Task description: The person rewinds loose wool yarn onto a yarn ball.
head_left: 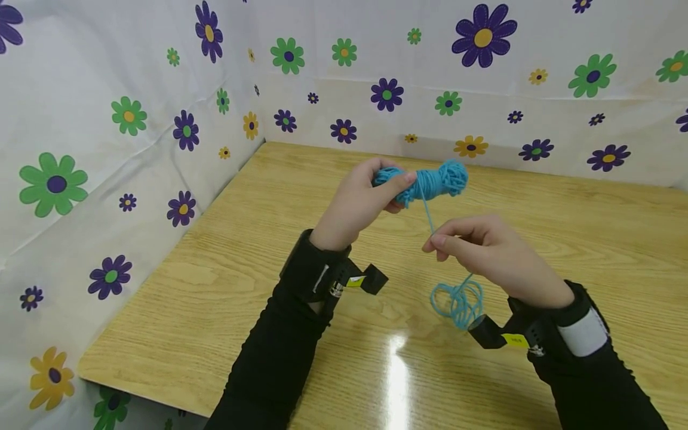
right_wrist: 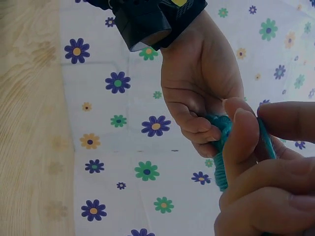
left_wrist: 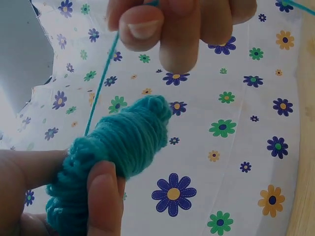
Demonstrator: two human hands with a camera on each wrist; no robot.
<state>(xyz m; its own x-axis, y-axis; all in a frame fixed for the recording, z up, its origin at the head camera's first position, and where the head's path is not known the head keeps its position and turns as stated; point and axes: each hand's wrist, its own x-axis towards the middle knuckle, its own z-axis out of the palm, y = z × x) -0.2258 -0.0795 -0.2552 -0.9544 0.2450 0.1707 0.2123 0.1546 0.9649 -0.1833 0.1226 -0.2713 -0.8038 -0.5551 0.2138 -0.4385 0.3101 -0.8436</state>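
A bundle of blue yarn (head_left: pixel 432 182), wound tightly round its middle with looped ends, is held above the table by my left hand (head_left: pixel 357 200). The left thumb presses on its near side while the fingers curl behind it; that end of the bundle is partly hidden. From the bundle's middle a single yarn strand (left_wrist: pixel 102 83) runs taut to my right hand (head_left: pixel 484 251), which pinches it between thumb and forefinger. Below the right hand the strand continues down to a loose, looped pile of yarn (head_left: pixel 462 303) on the table.
The wooden table (head_left: pixel 215 298) has its left edge beside a white cloth (head_left: pixel 145 173) printed with flowers, which also hangs along the back. Each wrist wears a black band with a small camera (head_left: pixel 374 279). Light glares off the table near the front.
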